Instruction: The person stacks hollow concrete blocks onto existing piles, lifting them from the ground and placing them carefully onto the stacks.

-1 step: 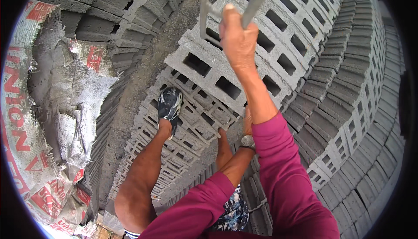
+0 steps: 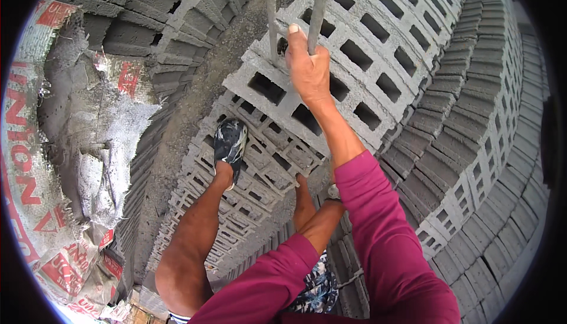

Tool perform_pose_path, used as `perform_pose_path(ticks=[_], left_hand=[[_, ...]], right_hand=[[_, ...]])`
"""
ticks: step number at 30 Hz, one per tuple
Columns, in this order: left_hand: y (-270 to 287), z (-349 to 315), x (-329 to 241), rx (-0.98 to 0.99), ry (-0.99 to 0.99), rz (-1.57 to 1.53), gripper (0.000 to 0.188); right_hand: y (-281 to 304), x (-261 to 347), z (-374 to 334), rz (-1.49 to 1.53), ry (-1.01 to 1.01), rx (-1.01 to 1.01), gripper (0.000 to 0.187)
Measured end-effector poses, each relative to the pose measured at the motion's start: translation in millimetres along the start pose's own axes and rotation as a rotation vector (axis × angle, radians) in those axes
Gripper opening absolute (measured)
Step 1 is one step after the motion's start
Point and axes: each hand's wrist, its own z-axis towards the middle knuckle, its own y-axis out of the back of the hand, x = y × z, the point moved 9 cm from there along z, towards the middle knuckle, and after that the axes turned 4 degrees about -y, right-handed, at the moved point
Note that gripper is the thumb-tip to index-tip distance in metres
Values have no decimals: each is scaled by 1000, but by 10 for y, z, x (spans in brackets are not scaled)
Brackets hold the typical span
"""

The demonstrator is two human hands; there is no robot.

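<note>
At the upper centre of the frame, a grey two-barred metal tool (image 2: pixel 320 11) is over hollow concrete blocks (image 2: pixel 287 101), the right hand (image 2: pixel 310 70) curled closed around one bar, thumb pointing up. The left hand is hidden behind the right forearm, so its grip cannot be told. At far left sit torn, dusty woven sacks (image 2: pixel 109 126), contents unclear.

We counted one right hand (image 2: pixel 308 67), two magenta sleeves (image 2: pixel 393 229), one wristwatch (image 2: pixel 333 191), two bare legs (image 2: pixel 195 223) and one dark patterned shoe (image 2: pixel 229 142). We found one metal frame (image 2: pixel 319 14) and at least one torn sack (image 2: pixel 97 117). The hollow grey blocks (image 2: pixel 286 104) were dozens, too many for us to number exactly.
</note>
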Motion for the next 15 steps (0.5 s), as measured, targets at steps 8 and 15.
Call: perform_pose_path(ticks=[8,15], left_hand=[[-143,-632,382,227,76,29,43],[232,-41,-30,32,-25,109,38]], right_hand=[[424,1,-357,-33,1,-47,51],[2406,306,-1343,247,-12,-483,41]])
